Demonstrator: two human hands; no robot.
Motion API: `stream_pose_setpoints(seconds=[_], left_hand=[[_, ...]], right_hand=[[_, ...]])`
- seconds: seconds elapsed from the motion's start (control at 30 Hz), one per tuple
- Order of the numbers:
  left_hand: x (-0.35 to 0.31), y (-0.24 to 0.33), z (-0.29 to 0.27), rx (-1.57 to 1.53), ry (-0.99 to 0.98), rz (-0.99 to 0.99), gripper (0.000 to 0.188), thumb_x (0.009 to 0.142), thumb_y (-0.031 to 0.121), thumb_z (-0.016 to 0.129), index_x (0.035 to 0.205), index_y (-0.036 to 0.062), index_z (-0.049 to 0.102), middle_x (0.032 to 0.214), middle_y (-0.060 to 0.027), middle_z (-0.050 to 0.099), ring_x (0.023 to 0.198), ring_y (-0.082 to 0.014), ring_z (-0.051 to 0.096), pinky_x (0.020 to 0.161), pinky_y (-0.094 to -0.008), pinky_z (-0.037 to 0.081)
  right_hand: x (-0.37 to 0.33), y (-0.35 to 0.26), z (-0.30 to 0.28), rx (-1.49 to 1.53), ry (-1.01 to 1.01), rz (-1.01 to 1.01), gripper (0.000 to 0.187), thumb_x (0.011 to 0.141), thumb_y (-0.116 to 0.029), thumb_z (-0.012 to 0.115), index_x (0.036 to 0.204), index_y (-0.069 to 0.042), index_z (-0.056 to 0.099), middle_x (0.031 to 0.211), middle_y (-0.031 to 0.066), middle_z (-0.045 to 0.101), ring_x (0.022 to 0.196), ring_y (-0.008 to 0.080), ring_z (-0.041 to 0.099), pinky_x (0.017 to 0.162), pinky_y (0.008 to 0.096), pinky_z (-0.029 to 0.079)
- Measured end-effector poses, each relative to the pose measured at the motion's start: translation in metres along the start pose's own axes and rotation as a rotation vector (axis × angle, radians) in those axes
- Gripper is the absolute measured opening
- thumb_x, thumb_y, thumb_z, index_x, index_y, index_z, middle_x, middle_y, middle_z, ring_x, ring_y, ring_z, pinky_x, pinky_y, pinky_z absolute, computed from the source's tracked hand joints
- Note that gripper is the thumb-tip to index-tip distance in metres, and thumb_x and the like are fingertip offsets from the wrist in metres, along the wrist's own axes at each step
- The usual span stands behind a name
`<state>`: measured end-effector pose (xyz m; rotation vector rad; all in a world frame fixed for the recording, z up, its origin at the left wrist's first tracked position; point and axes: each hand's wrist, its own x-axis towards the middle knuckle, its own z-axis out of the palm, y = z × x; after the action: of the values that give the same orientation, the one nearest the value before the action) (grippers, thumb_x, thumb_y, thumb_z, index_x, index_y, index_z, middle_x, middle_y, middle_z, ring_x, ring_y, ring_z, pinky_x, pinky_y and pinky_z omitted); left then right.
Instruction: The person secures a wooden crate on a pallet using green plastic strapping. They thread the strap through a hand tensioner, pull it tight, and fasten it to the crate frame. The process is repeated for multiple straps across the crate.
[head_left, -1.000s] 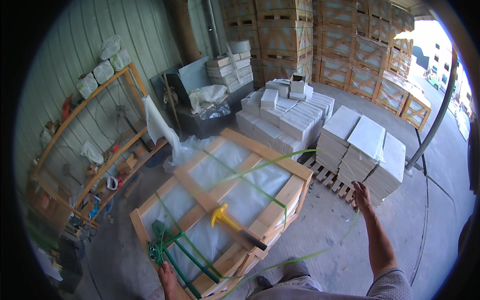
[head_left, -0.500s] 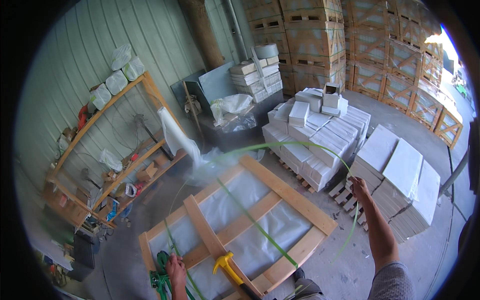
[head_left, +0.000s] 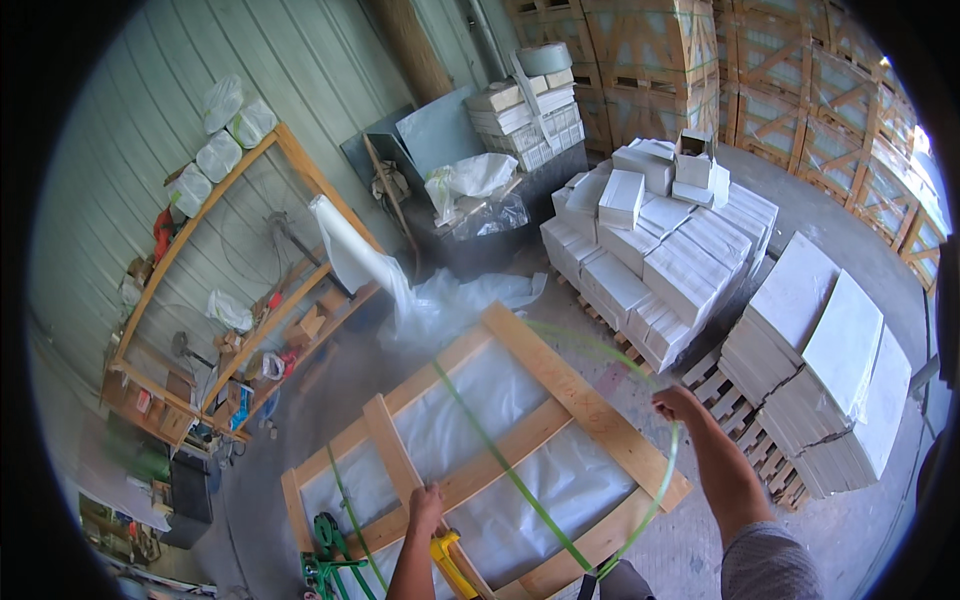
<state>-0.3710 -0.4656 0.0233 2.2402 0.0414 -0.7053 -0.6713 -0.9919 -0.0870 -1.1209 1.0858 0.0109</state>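
Note:
A wooden crate (head_left: 590, 405) lies before me, its slats over cloudy plastic wrapping. My right hand (head_left: 677, 403) is closed on a green strap (head_left: 664, 470), which arcs beside the crate's right edge. My left hand (head_left: 427, 507) is closed at the raised slat (head_left: 390, 440), just above a yellow hammer (head_left: 452, 565); what its fingers hold, if anything, is hidden. Left of that hand, a green strapping tool (head_left: 325, 560) sits at the crate's near-left edge. Two more green straps, a long one (head_left: 500, 455) and a shorter one (head_left: 345, 490), cross the crate.
White boxes (head_left: 650, 250) are stacked on a pallet beyond the crate. Pale slabs (head_left: 825, 370) fill another pallet (head_left: 745, 430) at right. A wooden shelf frame (head_left: 200, 235) and a plastic roll (head_left: 345, 245) stand left. Tall crates (head_left: 640, 80) line the back.
My left hand has moved right from beside the strapping tool to the slat above the hammer. My right hand has come lower and left with the strap, whose loop has dropped.

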Motion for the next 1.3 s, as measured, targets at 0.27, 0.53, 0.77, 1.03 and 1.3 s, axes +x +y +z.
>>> stream_pose_setpoints(seconds=[0.27, 0.53, 0.77, 1.03, 1.3], left_hand=[[-0.062, -0.06, 0.01, 0.066, -0.061, 0.029, 0.033, 0.09, 0.027, 0.047, 0.077, 0.0005, 0.062, 0.066, -0.0126, 0.06, 0.053, -0.0244, 0.057, 0.052, -0.0361, 0.046], [-0.102, -0.035, 0.005, -0.343, -0.23, -0.171, 0.031, 0.095, 0.036, 0.049, 0.081, 0.0088, 0.051, 0.05, 0.0017, 0.037, 0.033, -0.0093, 0.03, 0.031, -0.025, 0.023], [-0.112, -0.057, -0.051, -0.349, -0.299, -0.083, 0.037, 0.096, 0.045, 0.047, 0.084, 0.0097, 0.052, 0.05, 0.0017, 0.037, 0.033, -0.0099, 0.03, 0.031, -0.025, 0.023], [-0.111, -0.143, -0.118, -0.302, -0.55, -0.046, 0.04, 0.097, 0.043, 0.044, 0.08, 0.0078, 0.051, 0.048, 0.0023, 0.034, 0.031, -0.0097, 0.029, 0.028, -0.0257, 0.022], [-0.161, -0.207, -0.191, -0.212, -0.483, -0.07, 0.041, 0.098, 0.044, 0.041, 0.082, 0.007, 0.049, 0.05, 0.0017, 0.033, 0.033, -0.0091, 0.027, 0.031, -0.0249, 0.017]], right_hand=[[-0.063, 0.171, -0.108, 0.132, 0.081, 0.207, 0.024, 0.083, -0.018, 0.07, 0.063, -0.008, 0.059, 0.057, 0.0064, 0.058, 0.043, 0.0168, 0.054, 0.041, 0.0304, 0.041], [-0.116, 0.369, 0.046, 0.134, 0.178, 0.259, 0.016, 0.085, -0.015, 0.059, 0.082, -0.001, 0.064, 0.071, 0.011, 0.065, 0.062, 0.0221, 0.066, 0.053, 0.0355, 0.053], [-0.229, 0.421, 0.142, 0.515, 0.234, 0.2, 0.017, 0.082, -0.017, 0.063, 0.079, 0.0, 0.062, 0.072, 0.014, 0.064, 0.067, 0.0274, 0.066, 0.059, 0.0408, 0.056], [-0.346, 0.459, 0.229, 0.384, 0.414, 0.101, 0.024, 0.082, -0.025, 0.065, 0.077, -0.002, 0.063, 0.069, 0.0076, 0.061, 0.058, 0.0195, 0.06, 0.057, 0.034, 0.05], [-0.431, 0.492, 0.338, 0.286, 0.209, -0.281, 0.024, 0.09, -0.024, 0.06, 0.099, -0.002, 0.06, 0.086, 0.0103, 0.065, 0.081, 0.0219, 0.065, 0.073, 0.0368, 0.055]])
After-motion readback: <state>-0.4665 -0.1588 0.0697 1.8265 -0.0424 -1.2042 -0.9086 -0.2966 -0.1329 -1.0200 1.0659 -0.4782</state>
